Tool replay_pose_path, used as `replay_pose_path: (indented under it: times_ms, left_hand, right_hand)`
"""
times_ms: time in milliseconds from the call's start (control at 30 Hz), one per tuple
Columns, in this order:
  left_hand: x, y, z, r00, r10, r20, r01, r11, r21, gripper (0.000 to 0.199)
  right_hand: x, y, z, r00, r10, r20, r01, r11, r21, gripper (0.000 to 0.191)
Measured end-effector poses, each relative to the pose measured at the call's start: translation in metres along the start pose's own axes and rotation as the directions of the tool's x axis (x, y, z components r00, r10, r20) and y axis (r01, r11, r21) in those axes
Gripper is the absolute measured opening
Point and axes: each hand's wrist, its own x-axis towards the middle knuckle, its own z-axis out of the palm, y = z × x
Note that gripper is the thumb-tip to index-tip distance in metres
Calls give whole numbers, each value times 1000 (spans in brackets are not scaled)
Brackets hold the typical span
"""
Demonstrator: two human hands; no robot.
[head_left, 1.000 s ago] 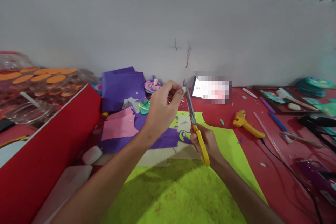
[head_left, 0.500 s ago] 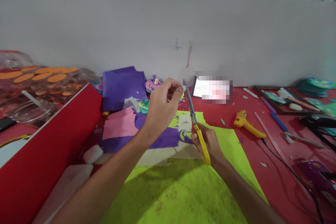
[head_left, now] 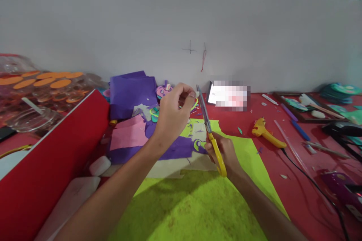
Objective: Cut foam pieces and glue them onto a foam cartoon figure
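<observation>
My right hand (head_left: 226, 152) grips a pair of yellow-handled scissors (head_left: 216, 150), their blades pointing up and away with the tips close together. Just left of the tips, my left hand (head_left: 179, 107) pinches a small white piece (head_left: 197, 94) between thumb and fingertips; its kind is too small to make out. Below the hands lie purple felt (head_left: 178, 148), a pink sheet (head_left: 127, 137) and a small purple-and-green cutout (head_left: 199, 145). A large yellow-green felt sheet (head_left: 198, 203) spreads under both forearms.
A yellow glue gun (head_left: 267, 133) with a black cable lies on the red table at right. Behind it stands a lit phone (head_left: 229, 96), partly blurred. A red panel (head_left: 56, 139) rises at left, beside a glass bowl (head_left: 35, 118). A grey partition (head_left: 141, 34) closes off the back.
Almost nothing differs. The white piece in my left hand has shifted very slightly left, and the scissors hold nearly the same pose.
</observation>
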Motion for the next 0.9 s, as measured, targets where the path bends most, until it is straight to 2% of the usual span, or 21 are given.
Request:
replay_pose_path:
  times_ms: [400, 667, 767, 900]
  left_hand:
    - [7, -6, -4, 998, 54, 9, -55, 998, 44, 10]
    - [9, -11, -7, 999, 32, 33, -33, 999, 22, 12]
    - [9, -13, -7, 998, 22, 57, -19, 999, -44, 13]
    - [7, -16, -4, 994, -39, 106, 61, 975, -215, 11]
  right_hand:
    - [-2, 1, 0, 1000, 17, -1, -17, 1000, 20, 56]
    - [1, 3, 1, 997, 78, -5, -77, 995, 66, 52]
    - [0, 6, 3, 997, 75, -31, -71, 992, 108, 53]
    - [0, 10, 5, 999, 39, -35, -34, 993, 115, 53]
